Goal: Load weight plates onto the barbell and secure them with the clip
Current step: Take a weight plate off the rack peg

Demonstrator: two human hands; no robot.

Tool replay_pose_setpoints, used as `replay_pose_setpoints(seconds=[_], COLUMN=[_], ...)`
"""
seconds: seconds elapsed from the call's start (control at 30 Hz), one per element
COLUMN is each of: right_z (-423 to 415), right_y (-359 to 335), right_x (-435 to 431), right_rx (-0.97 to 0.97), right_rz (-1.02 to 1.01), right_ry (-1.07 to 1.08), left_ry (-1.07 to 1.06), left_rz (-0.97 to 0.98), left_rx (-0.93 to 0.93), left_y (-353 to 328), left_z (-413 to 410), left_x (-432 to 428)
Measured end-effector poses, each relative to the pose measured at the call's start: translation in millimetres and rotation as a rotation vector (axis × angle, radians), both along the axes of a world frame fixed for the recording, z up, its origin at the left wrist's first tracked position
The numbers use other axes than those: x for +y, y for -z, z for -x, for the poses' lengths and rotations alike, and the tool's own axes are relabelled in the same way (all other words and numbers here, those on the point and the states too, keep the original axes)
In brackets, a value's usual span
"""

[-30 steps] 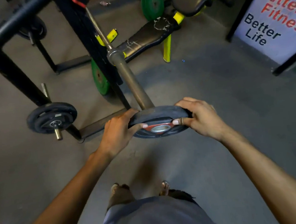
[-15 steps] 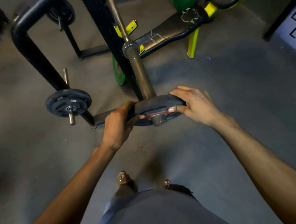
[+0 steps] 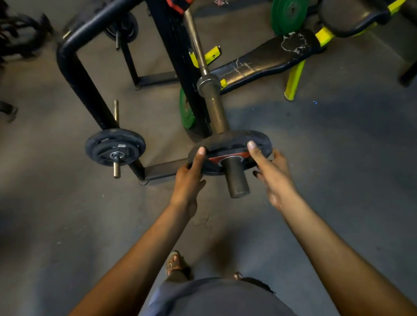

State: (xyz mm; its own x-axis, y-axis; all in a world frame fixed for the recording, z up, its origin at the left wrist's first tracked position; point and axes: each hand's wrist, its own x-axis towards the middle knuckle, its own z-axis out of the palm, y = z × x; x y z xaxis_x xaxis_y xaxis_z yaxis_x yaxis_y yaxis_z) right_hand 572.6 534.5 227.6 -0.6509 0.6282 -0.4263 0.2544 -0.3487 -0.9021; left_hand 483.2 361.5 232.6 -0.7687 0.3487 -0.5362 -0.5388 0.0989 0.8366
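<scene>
One black plate [image 3: 228, 141] on barbell sleeve [image 3: 236, 178], gripped by left hand [image 3: 188, 181] and right hand [image 3: 274, 175].

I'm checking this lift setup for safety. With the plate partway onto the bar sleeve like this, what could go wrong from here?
1. The black plate sits near the end of the barbell sleeve, far from the collar, with no clip on; it could slide back off toward the sandalled feet.
2. Fingers of the left hand and right hand curl around the plate's rim and could get pinched against the collar.
</scene>
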Motion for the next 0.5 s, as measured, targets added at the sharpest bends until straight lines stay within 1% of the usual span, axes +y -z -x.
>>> replay_pose_setpoints(seconds=[0.07, 0.13, 0.27, 0.4, 0.5], right_z=[15, 29, 72, 130, 168], right_y=[0, 1, 2, -4, -5], right_x=[-1, 0, 17, 39, 52], right_rx=[0.025, 0.027, 0.02, 0.02, 0.022], right_rz=[-0.014, 0.013, 0.018, 0.049, 0.045], right_ry=[0.111, 0.158, 0.146, 0.148, 0.157], left_ry=[-0.049, -0.1, -0.135, -0.164, -0.175], left_rz=[0.007, -0.002, -0.016, -0.062, -0.09], left_rx=[0.017, 0.024, 0.059, 0.038, 0.056], left_y=[-3, -2, -2, -9, -12], left_z=[7, 18, 61, 119, 154], left_x=[12, 19, 38, 59, 74])
